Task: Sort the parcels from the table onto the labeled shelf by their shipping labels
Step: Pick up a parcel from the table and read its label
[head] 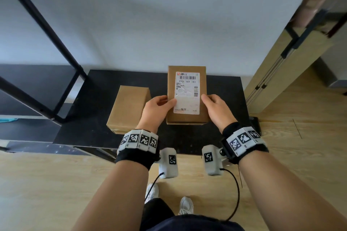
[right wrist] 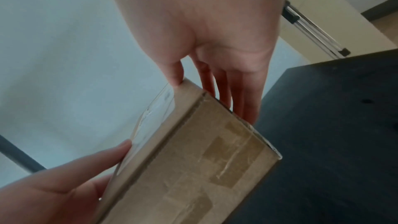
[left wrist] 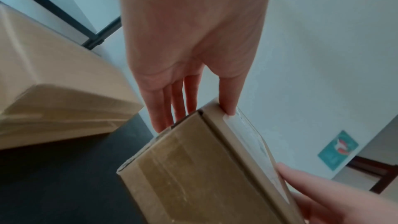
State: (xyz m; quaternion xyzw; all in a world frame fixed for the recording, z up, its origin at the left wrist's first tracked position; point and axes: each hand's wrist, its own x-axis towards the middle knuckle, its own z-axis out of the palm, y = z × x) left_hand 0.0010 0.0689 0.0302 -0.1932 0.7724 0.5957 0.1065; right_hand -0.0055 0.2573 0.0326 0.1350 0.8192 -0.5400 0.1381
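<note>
A brown cardboard parcel [head: 186,73] with a white shipping label [head: 187,92] facing up is lifted above the black table [head: 225,99]. My left hand [head: 157,108] grips its left edge, thumb on the label and fingers underneath. My right hand [head: 216,107] grips the right edge the same way. In the left wrist view the parcel [left wrist: 193,168] shows its taped end below the left hand [left wrist: 189,74]. The right wrist view shows the parcel [right wrist: 193,159] under the right hand [right wrist: 211,57]. A second plain brown parcel [head: 128,108] lies on the table to the left.
A black metal shelf frame [head: 43,47] stands at the left, with a dark lower board [head: 28,84]. A light wooden cabinet [head: 285,65] stands at the right. A white wall rises behind the table. Wooden floor [head: 56,184] lies under my feet.
</note>
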